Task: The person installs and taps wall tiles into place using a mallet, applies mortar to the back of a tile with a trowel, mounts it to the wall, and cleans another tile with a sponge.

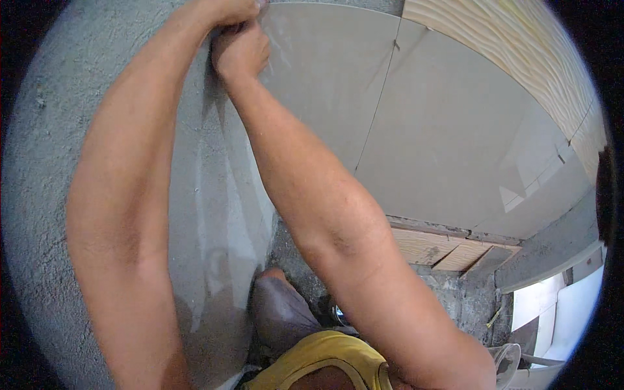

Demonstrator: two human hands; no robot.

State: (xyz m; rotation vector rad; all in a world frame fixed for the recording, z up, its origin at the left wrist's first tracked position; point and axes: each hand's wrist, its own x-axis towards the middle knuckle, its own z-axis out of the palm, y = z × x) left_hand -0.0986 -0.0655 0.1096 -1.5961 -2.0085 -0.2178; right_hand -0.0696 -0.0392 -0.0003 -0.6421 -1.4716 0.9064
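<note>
Both my arms reach up to the corner where two walls meet. My left hand (239, 11) is at the upper edge of the view, its fingers curled and partly cut off. Just below it, my right hand (242, 53) is closed like a fist beside the large grey wall tile (325, 71). Whatever the hands hold, if anything, is hidden behind the knuckles. A smooth grey tile (218, 195) covers part of the left wall, with rough cement plaster (49, 175) beyond it. Another grey tile (448, 123) adjoins on the right, a thin joint between them.
Cream tiles with a wavy wood-like relief (513, 55) run above the grey ones. Cut tile strips (448, 250) line the wall's foot. My bent knee (276, 305) is near the corner, above the rough cement floor (448, 299). White panels (552, 305) stand at lower right.
</note>
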